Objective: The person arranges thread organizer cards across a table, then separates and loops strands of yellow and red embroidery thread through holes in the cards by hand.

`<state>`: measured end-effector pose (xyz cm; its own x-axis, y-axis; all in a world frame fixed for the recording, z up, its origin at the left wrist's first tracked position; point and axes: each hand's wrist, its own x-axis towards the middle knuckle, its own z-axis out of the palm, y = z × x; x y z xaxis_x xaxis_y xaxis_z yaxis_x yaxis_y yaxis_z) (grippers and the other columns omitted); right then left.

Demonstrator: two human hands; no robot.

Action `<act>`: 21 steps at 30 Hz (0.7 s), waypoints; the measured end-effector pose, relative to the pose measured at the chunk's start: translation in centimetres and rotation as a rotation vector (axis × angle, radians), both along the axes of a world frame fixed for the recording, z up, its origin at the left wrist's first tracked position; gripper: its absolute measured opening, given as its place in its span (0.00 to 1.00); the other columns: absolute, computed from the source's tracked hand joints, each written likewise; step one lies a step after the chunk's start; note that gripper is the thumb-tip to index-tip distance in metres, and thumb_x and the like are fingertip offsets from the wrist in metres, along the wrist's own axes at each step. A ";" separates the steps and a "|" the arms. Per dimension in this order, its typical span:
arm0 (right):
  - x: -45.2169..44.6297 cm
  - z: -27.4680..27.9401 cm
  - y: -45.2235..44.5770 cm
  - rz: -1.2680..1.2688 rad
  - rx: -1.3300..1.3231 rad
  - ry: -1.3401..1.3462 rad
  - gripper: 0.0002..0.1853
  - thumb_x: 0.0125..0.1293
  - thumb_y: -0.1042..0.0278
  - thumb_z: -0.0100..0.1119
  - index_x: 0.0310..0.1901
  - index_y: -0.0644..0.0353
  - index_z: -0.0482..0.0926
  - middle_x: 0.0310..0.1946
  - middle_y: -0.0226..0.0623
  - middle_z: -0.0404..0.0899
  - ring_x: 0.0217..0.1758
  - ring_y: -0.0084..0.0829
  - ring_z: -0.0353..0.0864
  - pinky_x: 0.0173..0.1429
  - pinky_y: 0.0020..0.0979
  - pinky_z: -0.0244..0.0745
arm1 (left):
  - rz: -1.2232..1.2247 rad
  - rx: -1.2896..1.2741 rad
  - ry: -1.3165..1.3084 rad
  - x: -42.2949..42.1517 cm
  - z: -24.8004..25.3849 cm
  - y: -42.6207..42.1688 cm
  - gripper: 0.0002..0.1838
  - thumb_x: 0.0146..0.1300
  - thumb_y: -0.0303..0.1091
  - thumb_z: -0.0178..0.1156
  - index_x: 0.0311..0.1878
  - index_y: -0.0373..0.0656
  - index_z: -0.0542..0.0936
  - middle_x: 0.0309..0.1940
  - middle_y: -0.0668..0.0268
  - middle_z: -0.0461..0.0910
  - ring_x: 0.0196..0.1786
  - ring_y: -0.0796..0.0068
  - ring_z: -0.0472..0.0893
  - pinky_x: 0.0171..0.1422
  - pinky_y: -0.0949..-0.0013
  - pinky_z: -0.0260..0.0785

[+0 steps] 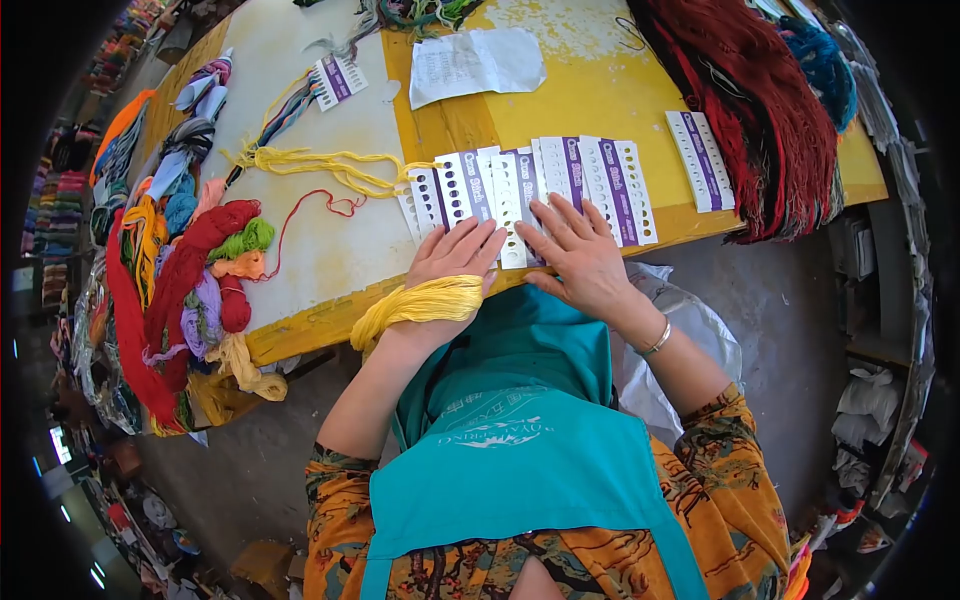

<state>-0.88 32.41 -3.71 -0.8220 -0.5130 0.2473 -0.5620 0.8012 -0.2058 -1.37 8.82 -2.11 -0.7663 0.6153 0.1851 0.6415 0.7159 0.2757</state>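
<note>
Several white and purple cross-stitch thread cards [617, 190], punched with holes along their edges, lie fanned out at the front of the table. My left hand [452, 258] rests flat on the cards at the left, fingers stretched out. A skein of yellow thread [420, 308] is looped around my left wrist. My right hand [575, 245] lies with spread fingers on the middle cards. Yellow strands [330, 170] run leftward from the leftmost cards across the table.
Coloured skeins [190, 270] are heaped at the table's left end. Dark red thread bundles [745, 100] hang over the right side, beside a separate card [700, 162]. A creased paper [477, 66] and a threaded card [340, 80] lie farther back. The yellow table edge [330, 322] faces me.
</note>
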 end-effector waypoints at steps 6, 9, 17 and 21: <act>0.0 -0.5 -0.9 -0.078 -0.041 0.045 0.29 0.62 0.46 0.60 0.63 0.46 0.74 0.65 0.37 0.71 0.73 0.40 0.63 0.74 0.50 0.53 | 0.018 -0.003 -0.025 -0.1 0.2 0.2 0.27 0.63 0.36 0.59 0.66 0.46 0.71 0.66 0.60 0.69 0.69 0.61 0.68 0.74 0.54 0.57; -0.3 -0.5 -1.5 -0.074 -0.054 0.047 0.26 0.64 0.47 0.58 0.62 0.47 0.75 0.65 0.36 0.72 0.72 0.39 0.64 0.74 0.49 0.54 | 0.039 0.066 -0.053 0.0 0.3 0.0 0.29 0.63 0.33 0.60 0.68 0.43 0.68 0.67 0.56 0.67 0.69 0.58 0.68 0.74 0.54 0.57; -0.6 -0.8 -0.9 -0.065 -0.198 0.040 0.20 0.66 0.55 0.59 0.58 0.50 0.78 0.61 0.34 0.77 0.69 0.38 0.69 0.73 0.47 0.56 | 0.076 0.065 -0.060 0.0 0.3 -0.1 0.33 0.63 0.36 0.60 0.70 0.37 0.65 0.70 0.55 0.62 0.69 0.61 0.67 0.74 0.57 0.58; -0.8 -0.4 -0.3 -0.095 -0.325 0.035 0.16 0.68 0.60 0.58 0.54 0.55 0.81 0.57 0.34 0.80 0.66 0.37 0.73 0.73 0.46 0.58 | 0.050 0.050 -0.073 -0.1 0.6 0.1 0.30 0.63 0.34 0.59 0.69 0.39 0.66 0.68 0.55 0.65 0.69 0.58 0.67 0.74 0.55 0.57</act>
<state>-1.71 32.07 -4.14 -0.8504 -0.3246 0.4141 -0.4993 0.7460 -0.4406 -1.49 8.89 -1.53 -0.8083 0.5673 0.1573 0.5823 0.7309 0.3559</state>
